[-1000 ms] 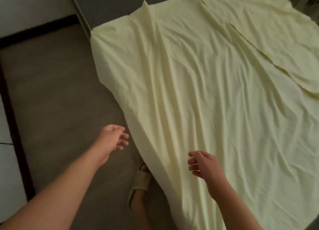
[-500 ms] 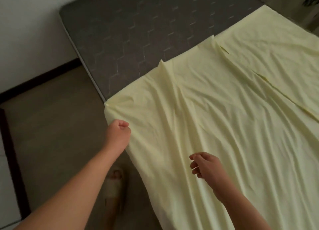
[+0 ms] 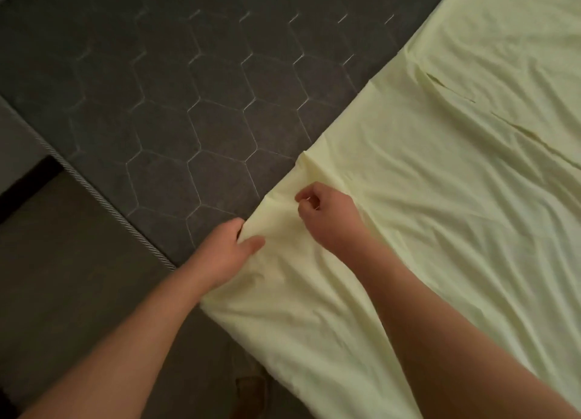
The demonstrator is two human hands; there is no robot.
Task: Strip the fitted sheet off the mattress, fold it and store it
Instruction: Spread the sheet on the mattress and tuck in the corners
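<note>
Change: since half a second ago, we see both hands carried forward to the edge of the fitted sheet [image 3: 408, 230], and more bare mattress [image 3: 157, 104] fills the view.
Left hand [image 3: 226, 252]: grips the sheet's edge on the mattress top, thumb over the cloth and fingers tucked beneath.
Right hand [image 3: 327, 217]: just beside the left, knuckles up and fingers curled. We take it to be pinching a raised fold, though the light is dim.
Fitted sheet: pale yellow and creased. It lies loose across the right of the mattress, and its near part hangs over the side.
Mattress: dark grey with hexagon quilting, uncovered at left, with corded piping [image 3: 94, 192] along its edge.
Floor [image 3: 63, 292]: dull brown at lower left, with a slipper [image 3: 251, 384] faintly seen by the hanging cloth.
</note>
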